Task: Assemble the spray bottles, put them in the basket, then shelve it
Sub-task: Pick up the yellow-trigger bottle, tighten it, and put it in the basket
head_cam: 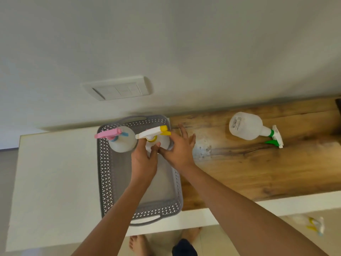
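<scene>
The yellow-topped bottle (156, 139) is being steadied upright in the basket (105, 174) by the left hand (143, 159), fingers curled, and the right hand (178, 150), fingers spread. The green-topped bottle (252, 129) is lying on the worktop (258, 169) rightward, nearer the right hand.

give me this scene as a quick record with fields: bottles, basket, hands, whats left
basket: grey basket on the white counter
in basket: pink-trigger bottle and yellow-trigger bottle, both upright at the far end
left hand: left hand touches the yellow-trigger bottle
right hand: right hand, fingers spread, against the same bottle
outside basket: green-trigger bottle lying on the wooden top
left to do: basket the green one, then shelve
</scene>
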